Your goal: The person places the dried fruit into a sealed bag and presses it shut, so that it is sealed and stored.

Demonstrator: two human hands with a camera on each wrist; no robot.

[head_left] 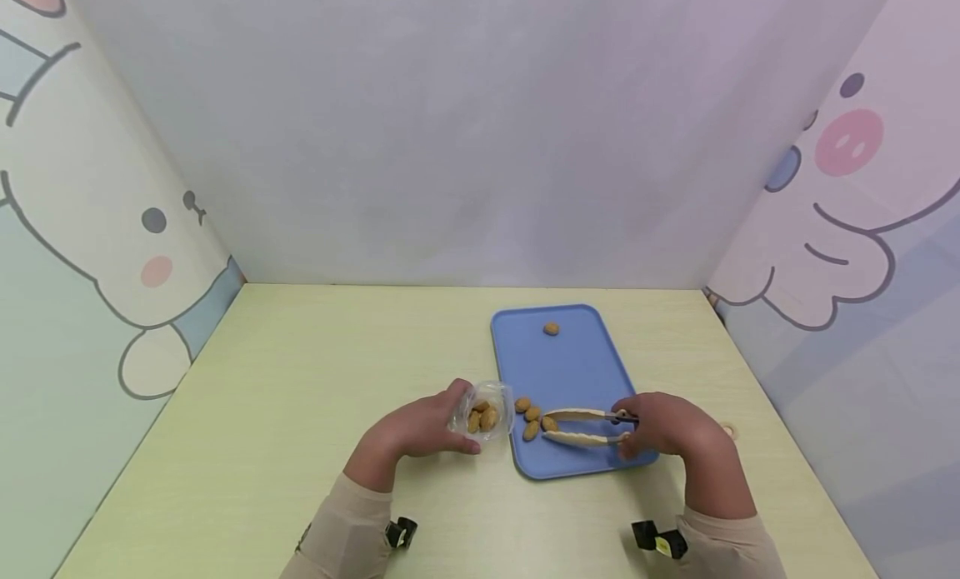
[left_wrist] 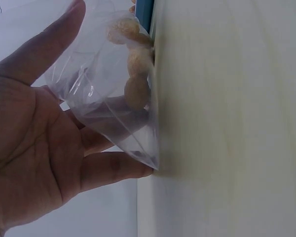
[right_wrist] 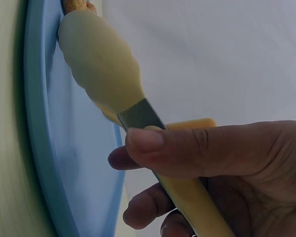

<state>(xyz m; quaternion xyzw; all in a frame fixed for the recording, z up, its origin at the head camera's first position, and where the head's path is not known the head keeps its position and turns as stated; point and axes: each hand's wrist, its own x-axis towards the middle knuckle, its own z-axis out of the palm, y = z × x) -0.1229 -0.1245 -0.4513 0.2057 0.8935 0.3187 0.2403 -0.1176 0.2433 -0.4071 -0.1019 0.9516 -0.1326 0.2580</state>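
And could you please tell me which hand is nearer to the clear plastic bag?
Left: the left hand holds the clear plastic bag, while the right hand is farther away, gripping the tongs at the right edge of the blue tray.

Passage is free along the left edge of the pale wooden counter (head_left: 247, 412) and over the middle of the blue rectangular tray (head_left: 555, 371); around the tray's near left corner, a clear plastic bag (head_left: 504, 404), brown oval nuts (head_left: 531, 431) and cream scalloped tongs (head_left: 581, 439) obstruct.

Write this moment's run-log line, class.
left hand: holds clear bag, nuts inside | right hand: grips tongs | tongs: flanking one nut | blue tray: more nuts
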